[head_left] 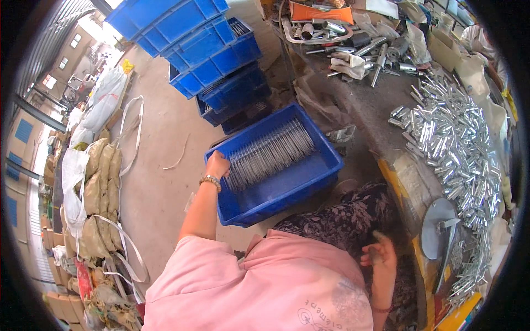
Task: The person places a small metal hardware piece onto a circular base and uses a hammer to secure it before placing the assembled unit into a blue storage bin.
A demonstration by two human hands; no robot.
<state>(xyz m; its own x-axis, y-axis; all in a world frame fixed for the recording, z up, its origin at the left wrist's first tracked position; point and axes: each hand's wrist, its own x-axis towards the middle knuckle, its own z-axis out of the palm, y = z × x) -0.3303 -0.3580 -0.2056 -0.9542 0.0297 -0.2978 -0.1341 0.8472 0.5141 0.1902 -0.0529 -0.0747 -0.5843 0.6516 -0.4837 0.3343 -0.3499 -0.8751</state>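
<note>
A blue plastic crate (331,165) lies before me, tilted in view, with a packed row of thin silvery metal rods (270,154) along its far side. My left hand (217,165) is closed over the crate's left rim, a watch or bracelet at its wrist. The near part of the crate's floor shows bare blue plastic. My right hand (381,255) hangs beside my dark patterned trousers, holding nothing I can see, its fingers apart and a little blurred. It is nearest to the workbench edge (411,220).
Behind the crate rises a stack of blue crates (215,60). On the right, the bench carries a heap of shiny metal tubes (452,143), a round metal plate (439,229) and assorted tools (381,52). Tan sacks (99,198) with white straps line the left side of the floor.
</note>
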